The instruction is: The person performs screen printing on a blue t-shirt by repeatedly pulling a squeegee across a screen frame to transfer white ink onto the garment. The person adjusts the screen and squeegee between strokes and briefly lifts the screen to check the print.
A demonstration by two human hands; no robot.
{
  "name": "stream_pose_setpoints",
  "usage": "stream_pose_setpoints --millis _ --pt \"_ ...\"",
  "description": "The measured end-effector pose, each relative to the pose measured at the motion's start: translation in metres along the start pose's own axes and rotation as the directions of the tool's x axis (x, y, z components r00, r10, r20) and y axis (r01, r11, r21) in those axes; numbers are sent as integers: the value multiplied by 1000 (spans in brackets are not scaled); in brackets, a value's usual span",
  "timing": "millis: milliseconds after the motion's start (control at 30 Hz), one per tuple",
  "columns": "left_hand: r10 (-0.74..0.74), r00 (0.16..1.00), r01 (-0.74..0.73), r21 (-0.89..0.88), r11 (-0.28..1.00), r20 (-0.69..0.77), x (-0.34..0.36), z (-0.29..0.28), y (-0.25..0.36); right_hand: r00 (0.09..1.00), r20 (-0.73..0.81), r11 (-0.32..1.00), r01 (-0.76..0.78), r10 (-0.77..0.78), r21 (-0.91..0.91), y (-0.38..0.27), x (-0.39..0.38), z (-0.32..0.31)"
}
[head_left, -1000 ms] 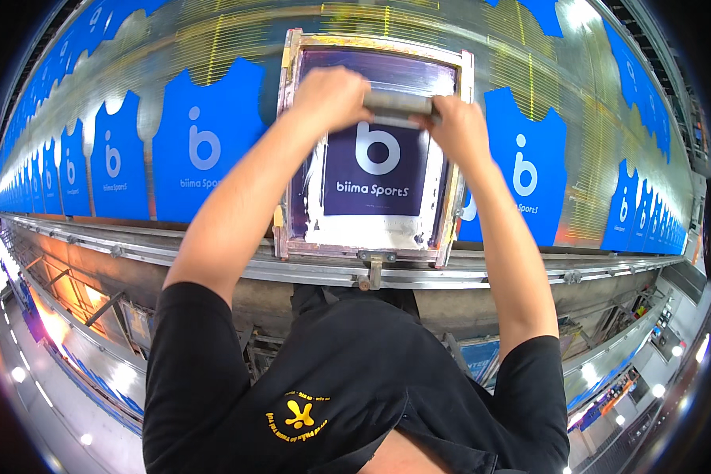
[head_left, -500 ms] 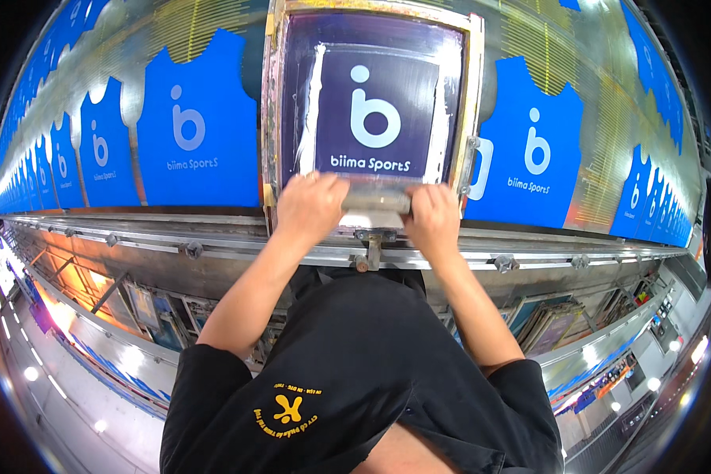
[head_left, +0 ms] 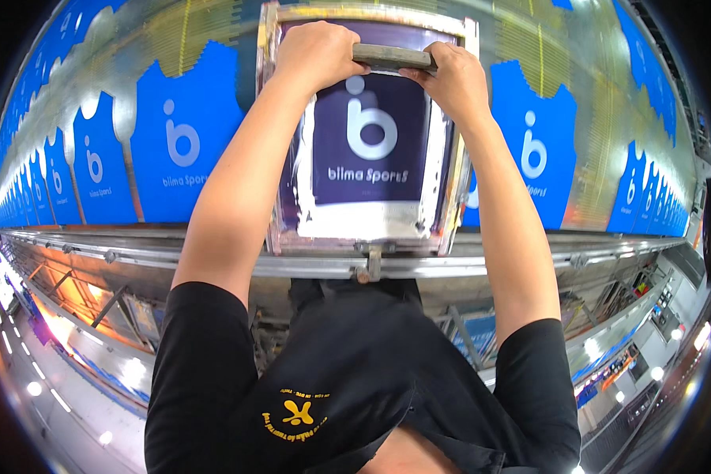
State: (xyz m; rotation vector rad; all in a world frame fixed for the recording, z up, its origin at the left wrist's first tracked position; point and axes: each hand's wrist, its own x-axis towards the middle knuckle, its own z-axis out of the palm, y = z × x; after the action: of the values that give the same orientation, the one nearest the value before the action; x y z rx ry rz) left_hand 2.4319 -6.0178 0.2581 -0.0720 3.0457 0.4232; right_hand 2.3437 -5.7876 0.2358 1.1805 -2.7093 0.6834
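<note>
A screen-printing frame [head_left: 371, 12] with worn, ink-stained edges lies in front of me, its dark mesh [head_left: 415, 186] bearing a pale rounded logo and lettering. Near its far end, my left hand [head_left: 318, 57] and my right hand [head_left: 455, 79] are closed round the two ends of a squeegee [head_left: 395, 56] with a greyish bar handle. The blade's contact with the mesh is mostly hidden below the handle and fingers. White ink [head_left: 371, 221] is pooled at the near end of the mesh and streaks both sides. Fabric under the frame is hidden.
Blue cut shirt panel [head_left: 154, 158] lies left of the frame, another blue panel [head_left: 557, 189] right of it, both printed with the pale logo. Similar panels continue along the long table. A metal rail [head_left: 308, 267] with a clamp [head_left: 374, 261] runs along the near edge.
Both hands have moved the squeegee away from me, from the frame's near end to its far end. White ink now shows across the near end, where the hands were.
</note>
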Motion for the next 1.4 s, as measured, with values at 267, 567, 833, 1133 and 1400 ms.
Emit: stream_pose_setpoints --millis 267,567,833,1133,1400 --pt "-7 998 10 -53 999 57 -212 39 86 998 0 985 66 -67 159 -81 -198 -38" --pt "-42 898 121 -156 980 438 -187 39 96 810 553 959 -277 196 67 -69 -201 -55" --pt "97 834 87 -303 949 544 -132 -10 63 901 60 766 -400 430 503 -13 -184 -65" --pt "134 985 -118 -142 983 110 -6 -27 2 495 364 250 -800 789 546 35 -184 -29" --pt "75 993 -51 -247 968 89 -23 -11 -2 448 348 186 -793 824 580 -3 -155 -69"
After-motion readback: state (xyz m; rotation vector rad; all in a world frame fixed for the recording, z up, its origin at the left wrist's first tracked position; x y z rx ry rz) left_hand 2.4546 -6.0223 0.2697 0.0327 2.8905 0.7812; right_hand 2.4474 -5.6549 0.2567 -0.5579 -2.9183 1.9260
